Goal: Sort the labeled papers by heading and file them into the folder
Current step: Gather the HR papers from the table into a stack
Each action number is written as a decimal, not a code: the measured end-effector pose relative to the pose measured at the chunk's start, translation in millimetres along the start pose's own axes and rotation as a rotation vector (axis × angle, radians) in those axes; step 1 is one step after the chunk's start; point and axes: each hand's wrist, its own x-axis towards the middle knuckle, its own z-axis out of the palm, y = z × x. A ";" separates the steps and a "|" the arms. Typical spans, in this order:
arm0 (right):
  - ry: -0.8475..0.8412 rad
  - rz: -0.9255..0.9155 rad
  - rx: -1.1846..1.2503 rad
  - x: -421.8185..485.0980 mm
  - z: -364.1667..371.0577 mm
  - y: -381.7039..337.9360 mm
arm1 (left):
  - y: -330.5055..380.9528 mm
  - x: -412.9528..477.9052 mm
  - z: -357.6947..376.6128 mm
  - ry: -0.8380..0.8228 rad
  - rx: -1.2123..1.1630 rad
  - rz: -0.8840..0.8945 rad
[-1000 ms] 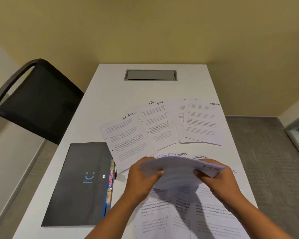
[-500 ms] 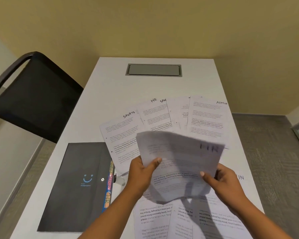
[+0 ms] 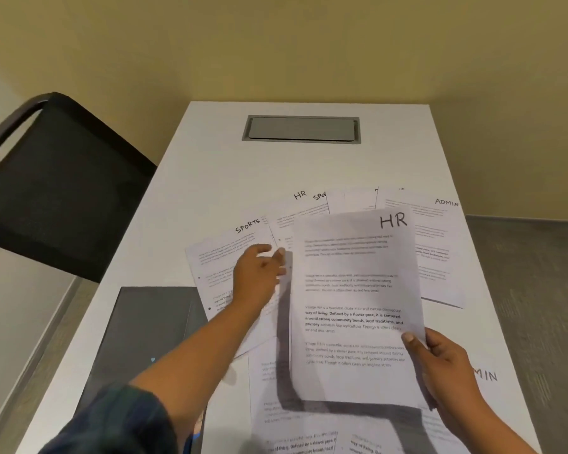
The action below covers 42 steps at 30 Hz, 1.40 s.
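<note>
Head view: the right hand (image 3: pixel 440 365) pinches the HR sheet (image 3: pixel 351 290) by its lower right corner and holds it above papers spread on the table (image 3: pixel 210 165). The left hand (image 3: pixel 258 276), fingers loosely extended and holding nothing, hovers over the SPORTS sheet (image 3: pixel 217 257). The dark folder (image 3: pixel 145 329) lies to the left.

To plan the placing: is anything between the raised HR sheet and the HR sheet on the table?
Yes: the left hand, fingers straight, reaches over the left edge of the HR sheet on the table. The right hand pinches the raised HR sheet near its lower right corner.
</note>
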 end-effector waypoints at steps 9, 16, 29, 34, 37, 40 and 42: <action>0.091 0.113 0.055 36.0 -2.7 35.1 | -5.1 121.9 -13.0 0.139 0.582 0.177; 0.085 0.118 0.138 50.8 -0.9 38.4 | -11.7 193.5 -3.1 0.076 0.695 0.083; 0.014 0.152 0.164 68.5 6.5 48.5 | -28.4 228.5 -1.1 0.022 0.827 -0.002; 0.001 0.190 0.149 69.8 16.1 43.1 | -20.8 226.3 -1.6 0.112 1.059 0.008; 0.000 0.169 0.097 73.0 24.7 39.7 | -21.1 233.9 -4.1 0.111 1.034 -0.018; 0.012 0.178 0.091 75.8 28.4 38.8 | -19.5 244.3 -7.7 0.040 0.991 -0.058; 0.016 0.182 0.091 77.9 31.9 33.7 | -14.6 245.9 -10.1 -0.010 0.978 -0.066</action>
